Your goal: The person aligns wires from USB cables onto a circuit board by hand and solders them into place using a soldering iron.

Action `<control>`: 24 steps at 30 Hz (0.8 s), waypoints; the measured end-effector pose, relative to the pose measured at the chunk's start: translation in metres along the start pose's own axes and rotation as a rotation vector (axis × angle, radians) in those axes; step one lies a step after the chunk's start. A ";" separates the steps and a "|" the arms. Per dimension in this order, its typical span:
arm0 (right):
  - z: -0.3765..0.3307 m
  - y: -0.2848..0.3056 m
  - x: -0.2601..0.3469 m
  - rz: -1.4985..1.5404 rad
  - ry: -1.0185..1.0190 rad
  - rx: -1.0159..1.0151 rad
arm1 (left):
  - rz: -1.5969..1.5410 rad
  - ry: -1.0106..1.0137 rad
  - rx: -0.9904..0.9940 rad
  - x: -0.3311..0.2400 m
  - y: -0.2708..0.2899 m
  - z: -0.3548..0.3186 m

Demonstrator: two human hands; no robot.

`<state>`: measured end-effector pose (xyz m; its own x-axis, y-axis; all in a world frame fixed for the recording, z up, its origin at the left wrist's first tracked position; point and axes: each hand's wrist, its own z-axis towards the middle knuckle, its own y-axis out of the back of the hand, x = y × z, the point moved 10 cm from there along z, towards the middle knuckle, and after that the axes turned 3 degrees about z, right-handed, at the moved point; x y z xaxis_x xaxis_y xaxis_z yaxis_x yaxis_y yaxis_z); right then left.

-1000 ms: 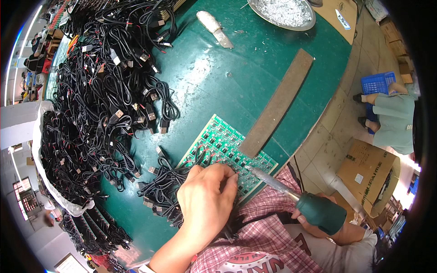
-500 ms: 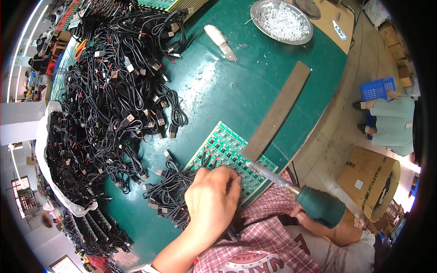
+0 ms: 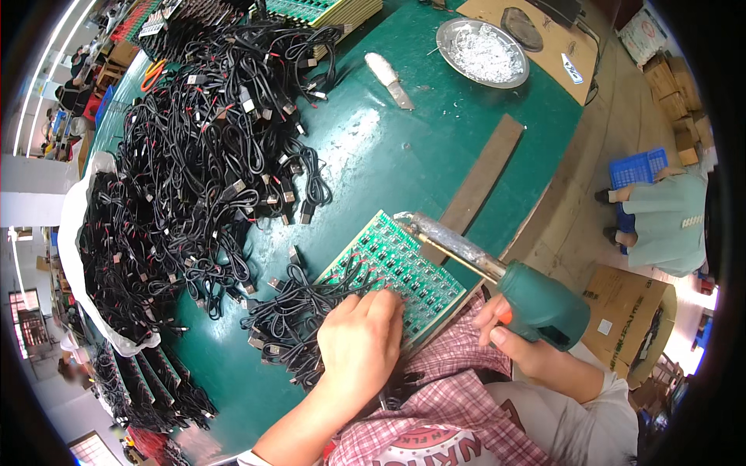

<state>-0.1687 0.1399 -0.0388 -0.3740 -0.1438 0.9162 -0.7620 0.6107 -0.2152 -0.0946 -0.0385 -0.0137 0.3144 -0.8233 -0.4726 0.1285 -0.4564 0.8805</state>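
Observation:
A green circuit board panel [image 3: 404,264] lies on the green table near my body. My left hand [image 3: 359,346] rests on its near edge, fingers pressing a bundle of black cables [image 3: 291,311] against the board. My right hand [image 3: 517,346] grips the teal handle of a soldering gun [image 3: 536,303]. Its long metal barrel [image 3: 447,237] is raised above the board's far right corner, with the tip at the top edge.
A big heap of black cables [image 3: 194,155] fills the table's left side. A long brown strip [image 3: 478,182] lies right of the board. Farther off are a metal dish of silvery bits [image 3: 482,50], a knife [image 3: 390,78] and more boards [image 3: 318,9]. Another person [image 3: 660,221] sits at right.
The soldering gun has lifted off the board's near part and swung up; its tip now sits at the board's far corner. My left hand stays on the board.

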 end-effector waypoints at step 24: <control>-0.002 -0.005 -0.019 0.048 -0.018 -0.195 | 0.284 0.513 -0.508 0.183 0.123 -0.019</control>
<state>-0.1574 0.1412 -0.0542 -0.4181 -0.1235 0.8999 -0.6269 0.7562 -0.1875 -0.0030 -0.2387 0.0092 0.7803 -0.5694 -0.2585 0.3544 0.0620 0.9330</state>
